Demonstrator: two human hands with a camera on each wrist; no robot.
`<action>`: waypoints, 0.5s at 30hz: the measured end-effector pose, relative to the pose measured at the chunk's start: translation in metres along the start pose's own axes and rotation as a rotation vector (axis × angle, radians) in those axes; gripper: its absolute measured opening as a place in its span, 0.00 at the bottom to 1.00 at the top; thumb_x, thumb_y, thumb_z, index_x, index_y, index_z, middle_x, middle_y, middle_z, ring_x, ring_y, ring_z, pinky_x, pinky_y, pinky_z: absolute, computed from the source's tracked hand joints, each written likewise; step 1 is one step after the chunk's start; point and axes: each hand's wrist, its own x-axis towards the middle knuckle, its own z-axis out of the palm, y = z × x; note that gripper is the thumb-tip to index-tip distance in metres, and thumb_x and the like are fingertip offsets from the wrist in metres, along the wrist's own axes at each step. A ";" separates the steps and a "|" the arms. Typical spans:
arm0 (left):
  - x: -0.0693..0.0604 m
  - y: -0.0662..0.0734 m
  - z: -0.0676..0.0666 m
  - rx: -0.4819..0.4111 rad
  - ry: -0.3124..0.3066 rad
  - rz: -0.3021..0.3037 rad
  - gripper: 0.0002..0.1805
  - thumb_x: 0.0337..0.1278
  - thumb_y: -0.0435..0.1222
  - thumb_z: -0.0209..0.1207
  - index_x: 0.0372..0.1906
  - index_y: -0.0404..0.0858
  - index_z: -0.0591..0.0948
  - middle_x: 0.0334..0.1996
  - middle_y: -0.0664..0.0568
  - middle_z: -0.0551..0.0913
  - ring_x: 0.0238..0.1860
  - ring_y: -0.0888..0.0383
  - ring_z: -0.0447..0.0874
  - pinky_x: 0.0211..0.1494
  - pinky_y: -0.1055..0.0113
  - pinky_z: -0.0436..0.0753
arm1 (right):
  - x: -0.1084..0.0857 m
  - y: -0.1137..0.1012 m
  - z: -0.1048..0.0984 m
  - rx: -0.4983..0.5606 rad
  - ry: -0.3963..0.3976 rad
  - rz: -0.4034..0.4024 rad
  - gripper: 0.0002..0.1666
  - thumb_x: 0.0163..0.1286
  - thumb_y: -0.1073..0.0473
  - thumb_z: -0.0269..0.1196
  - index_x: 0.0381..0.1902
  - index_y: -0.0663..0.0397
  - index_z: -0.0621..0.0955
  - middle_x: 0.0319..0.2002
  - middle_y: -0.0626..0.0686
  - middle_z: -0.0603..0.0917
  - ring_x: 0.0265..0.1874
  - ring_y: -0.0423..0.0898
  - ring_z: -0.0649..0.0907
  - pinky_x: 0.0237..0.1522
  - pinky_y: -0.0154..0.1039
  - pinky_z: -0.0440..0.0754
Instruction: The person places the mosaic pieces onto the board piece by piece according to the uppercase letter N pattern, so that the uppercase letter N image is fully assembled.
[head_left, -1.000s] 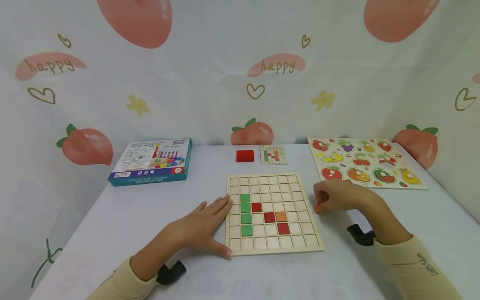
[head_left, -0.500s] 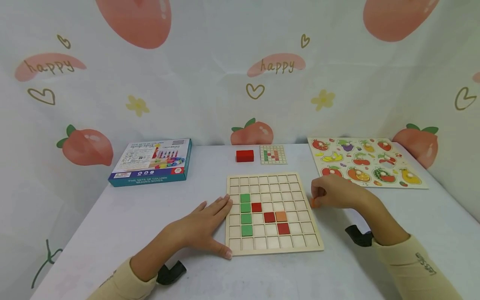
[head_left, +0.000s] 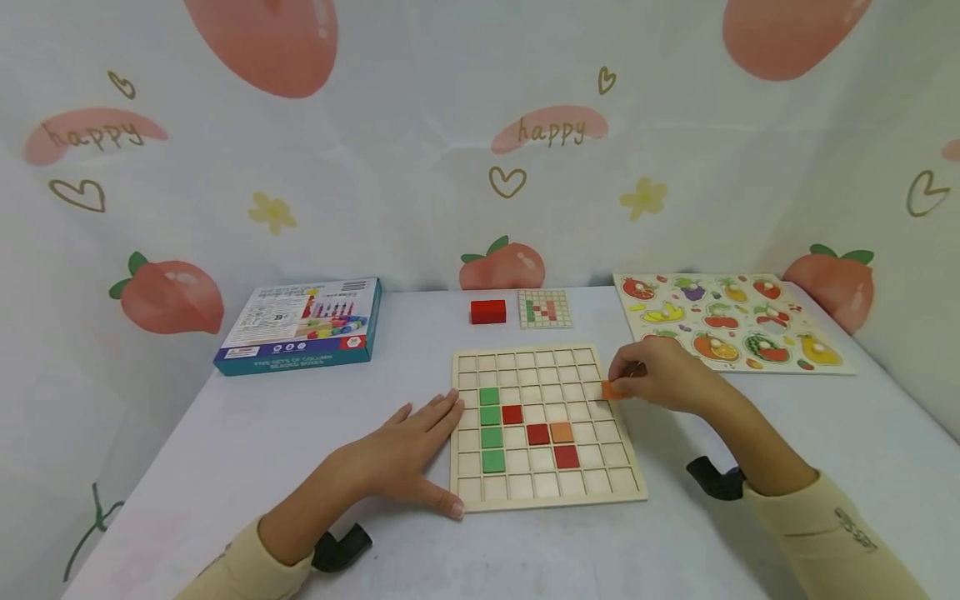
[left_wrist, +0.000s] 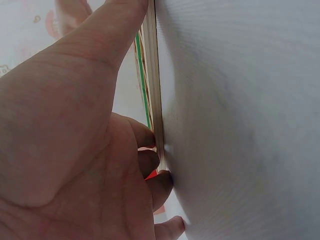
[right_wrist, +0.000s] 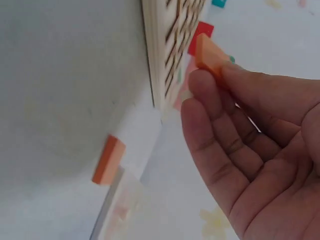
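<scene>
A wooden grid board [head_left: 534, 484] lies on the table. My left hand [head_left: 408, 454] rests along its left side, fingers straight and touching the edge, thumb at the lower left corner. In the board's squares sit a column of green tiles [head_left: 491, 437], three red tiles [head_left: 537, 434] and one orange tile [head_left: 562, 432]. Over the board's right edge, my right hand [head_left: 666, 375] pinches another orange tile [head_left: 609, 391] between thumb and fingertips. That tile [right_wrist: 210, 54] stands tilted in the right wrist view, apart from the grid.
Behind the board are a red block [head_left: 488, 312] and a small pattern card [head_left: 545, 309]. A boxed bead set [head_left: 300, 325] lies back left, a fruit puzzle board [head_left: 738, 325] back right. The right wrist view shows a loose orange tile [right_wrist: 109, 159] by the puzzle board.
My right hand has moved up and left with the orange tile, from the table beside the board to above its right edge. The left hand has stayed in place.
</scene>
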 end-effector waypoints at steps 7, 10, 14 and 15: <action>0.000 0.000 0.000 0.000 0.004 -0.002 0.72 0.34 0.77 0.63 0.81 0.42 0.48 0.81 0.53 0.43 0.80 0.54 0.37 0.77 0.44 0.43 | 0.008 -0.010 0.014 0.057 -0.036 -0.008 0.03 0.65 0.65 0.70 0.32 0.53 0.84 0.28 0.44 0.82 0.30 0.44 0.79 0.32 0.39 0.80; -0.001 -0.001 0.001 -0.005 0.004 0.001 0.72 0.34 0.77 0.63 0.82 0.43 0.48 0.81 0.53 0.42 0.80 0.54 0.37 0.77 0.44 0.43 | 0.013 -0.015 0.020 0.062 -0.067 -0.029 0.04 0.65 0.66 0.70 0.32 0.54 0.84 0.28 0.44 0.82 0.31 0.44 0.78 0.34 0.40 0.79; -0.001 -0.001 0.001 -0.006 0.007 0.002 0.72 0.34 0.77 0.63 0.82 0.43 0.48 0.81 0.53 0.42 0.80 0.54 0.37 0.77 0.44 0.43 | 0.020 -0.023 0.026 0.041 -0.080 -0.073 0.05 0.64 0.68 0.69 0.30 0.54 0.84 0.28 0.44 0.82 0.31 0.44 0.78 0.36 0.40 0.79; -0.001 -0.001 0.002 -0.007 0.008 0.002 0.72 0.34 0.77 0.63 0.82 0.43 0.48 0.81 0.53 0.42 0.80 0.54 0.37 0.77 0.44 0.43 | 0.021 -0.025 0.028 0.038 -0.080 -0.080 0.06 0.64 0.68 0.69 0.30 0.54 0.84 0.28 0.44 0.82 0.31 0.44 0.78 0.36 0.40 0.80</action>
